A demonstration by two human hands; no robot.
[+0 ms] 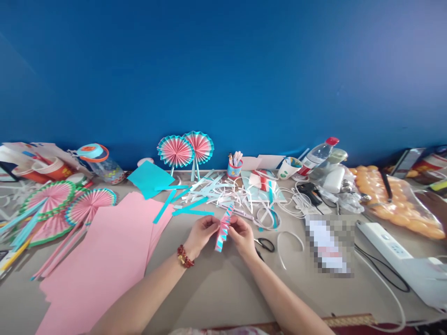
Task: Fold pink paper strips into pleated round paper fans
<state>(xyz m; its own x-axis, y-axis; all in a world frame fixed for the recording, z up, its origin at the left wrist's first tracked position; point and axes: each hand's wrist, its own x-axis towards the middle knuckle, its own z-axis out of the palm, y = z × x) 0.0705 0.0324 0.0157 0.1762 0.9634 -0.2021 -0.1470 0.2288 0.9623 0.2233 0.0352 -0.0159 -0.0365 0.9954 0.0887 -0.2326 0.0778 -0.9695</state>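
Between my two hands is a pleated strip of pink and blue paper (222, 235), standing on its folds above the table. My left hand (201, 234), with a red bead bracelet on its wrist, pinches the strip from the left. On the other side my right hand (241, 234) pinches it with thumb and fingers. Black scissors (266, 244) lie just right of my right hand, partly hidden by it. Beyond my hands spreads a heap of cut paper strips (209, 190) in white and blue.
Pink paper sheets (101, 251) cover the left, near finished paper fans (91, 204). Two more fans (175, 151) lean against the blue wall. A bottle (316, 158), glue gun (309, 193), orange bag (394, 200) and power strip (386, 239) with cables are at right.
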